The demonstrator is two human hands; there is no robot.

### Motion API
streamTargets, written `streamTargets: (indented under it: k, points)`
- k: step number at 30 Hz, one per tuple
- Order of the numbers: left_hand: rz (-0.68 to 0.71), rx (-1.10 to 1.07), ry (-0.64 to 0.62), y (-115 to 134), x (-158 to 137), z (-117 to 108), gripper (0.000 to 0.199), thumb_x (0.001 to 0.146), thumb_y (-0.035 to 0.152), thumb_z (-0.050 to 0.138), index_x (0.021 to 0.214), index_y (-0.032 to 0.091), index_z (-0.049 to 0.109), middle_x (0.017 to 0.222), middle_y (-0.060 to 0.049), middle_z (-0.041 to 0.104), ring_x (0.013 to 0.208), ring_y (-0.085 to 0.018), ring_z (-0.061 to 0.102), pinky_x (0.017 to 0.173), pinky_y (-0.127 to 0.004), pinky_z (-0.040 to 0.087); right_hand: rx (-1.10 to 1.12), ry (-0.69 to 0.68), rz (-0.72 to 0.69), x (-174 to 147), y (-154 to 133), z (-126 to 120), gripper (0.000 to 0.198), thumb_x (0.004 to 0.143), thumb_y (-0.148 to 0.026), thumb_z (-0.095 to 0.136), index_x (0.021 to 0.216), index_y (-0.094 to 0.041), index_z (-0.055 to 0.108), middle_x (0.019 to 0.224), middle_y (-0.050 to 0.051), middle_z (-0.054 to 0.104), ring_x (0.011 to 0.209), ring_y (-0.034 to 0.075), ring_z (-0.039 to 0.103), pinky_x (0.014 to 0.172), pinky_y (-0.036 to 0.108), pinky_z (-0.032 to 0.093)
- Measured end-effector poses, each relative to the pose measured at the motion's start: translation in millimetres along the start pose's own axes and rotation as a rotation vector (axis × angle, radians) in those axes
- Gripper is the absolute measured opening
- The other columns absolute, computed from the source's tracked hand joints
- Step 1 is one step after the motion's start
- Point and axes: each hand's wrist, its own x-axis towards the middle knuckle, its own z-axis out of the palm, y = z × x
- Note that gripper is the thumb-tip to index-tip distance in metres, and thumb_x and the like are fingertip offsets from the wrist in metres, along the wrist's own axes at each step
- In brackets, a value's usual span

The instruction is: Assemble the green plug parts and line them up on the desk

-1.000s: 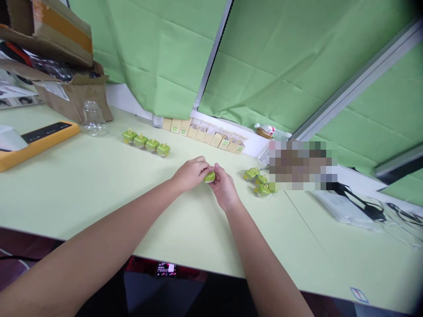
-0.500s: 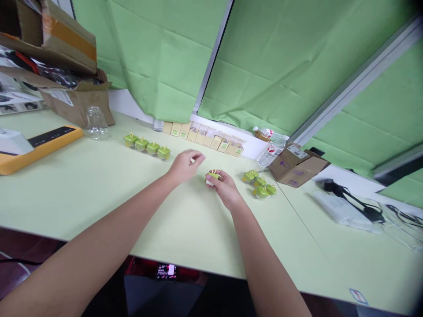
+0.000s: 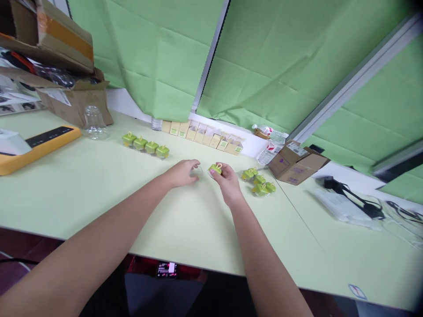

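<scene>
My right hand [image 3: 228, 181] grips a small green-lidded container [image 3: 215, 169] with a pale yellow loop on top, thumb in front and fingers behind. Just left of it, my left hand [image 3: 185, 173] is curled, and a thin clear piece [image 3: 200, 168], faintly outlined, shows at its fingertips. A gap separates the two hands above the table. Several matching green-lidded containers [image 3: 151, 147] stand in a row at the left. Another cluster of green-lidded containers [image 3: 259, 180] sits right of my right hand.
Small tan cardboard boxes [image 3: 206, 136] line the wall. A clear jar [image 3: 94, 123] and a yellow-edged power strip [image 3: 54, 143] are at left. Plastic bottles [image 3: 269, 152], a carton [image 3: 294, 164] and black cables [image 3: 357, 198] lie to the right. Green curtains [image 3: 264, 57] hang behind the table.
My right hand has raised and tilted the green-lidded container slightly, so its lid shows more. My left hand has lowered a little and turned, its thumb now lower and apart from the fingers.
</scene>
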Motion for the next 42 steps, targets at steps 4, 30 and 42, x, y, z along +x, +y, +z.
streamTargets:
  k: [4,30,42]
  points:
    - [0.038,-0.191,-0.132,12.0,-2.5,5.8,0.048,0.067,0.036,0.075,0.110,0.020,0.063,0.101,-0.006,0.070,0.082,-0.020,0.066,0.070,-0.030,0.051,-0.087,-0.141,-0.086,-2.5,-1.4,-0.1,0.045,0.066,-0.035,0.082,0.106,-0.025,0.066,0.107,0.003,0.069,0.097,0.017,0.063,0.089,0.033,0.050]
    - [0.016,-0.412,-0.147,12.6,-3.9,11.5,0.042,0.071,0.038,0.073,0.108,0.019,0.064,0.089,-0.003,0.068,0.075,-0.015,0.062,0.064,-0.026,0.047,-0.308,-0.331,0.021,1.8,5.6,-14.4,0.034,0.072,-0.043,0.077,0.099,-0.023,0.077,0.101,0.005,0.075,0.094,0.021,0.066,0.092,0.040,0.051]
    - [-0.109,0.041,0.130,3.9,0.9,-3.3,0.028,0.071,0.041,0.069,0.082,0.020,0.055,0.083,-0.003,0.061,0.069,-0.017,0.056,0.059,-0.029,0.041,-0.325,-0.138,0.045,6.9,17.5,-13.2,0.035,0.071,-0.046,0.076,0.097,-0.023,0.075,0.090,0.004,0.073,0.074,0.016,0.063,0.075,0.034,0.055]
